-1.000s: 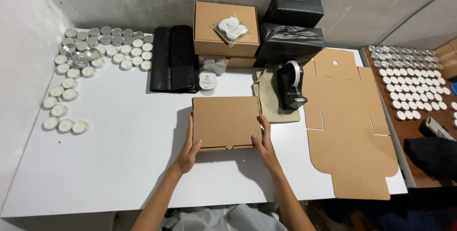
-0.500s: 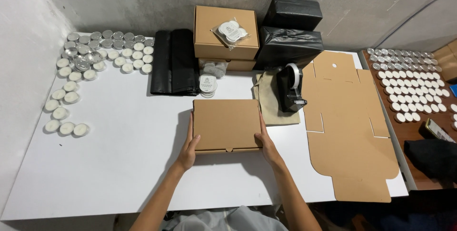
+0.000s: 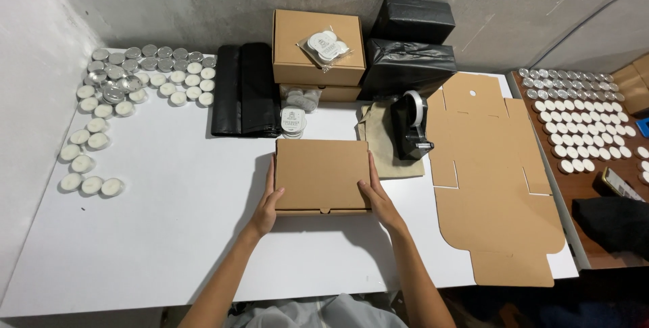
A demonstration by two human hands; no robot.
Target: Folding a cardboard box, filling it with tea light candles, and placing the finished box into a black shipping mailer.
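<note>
A closed brown cardboard box (image 3: 321, 174) lies flat on the white table (image 3: 162, 233) in front of me. My left hand (image 3: 266, 203) grips its left side, fingers along the edge. My right hand (image 3: 380, 196) grips the right side the same way. The box's front flap with its tab faces me. A flat, unfolded cardboard blank (image 3: 490, 172) lies to the right of the box.
A black tape dispenser (image 3: 410, 125) stands right of the box. Behind it are stacked brown boxes (image 3: 316, 47), black plastic bundles (image 3: 409, 51) and black bags (image 3: 245, 98). Several tealight candles (image 3: 101, 118) cover the left table; more tealights (image 3: 585, 118) fill a brown table at right.
The box and both hands have stayed nearly still; the box sits a touch closer to me and level on the table.
</note>
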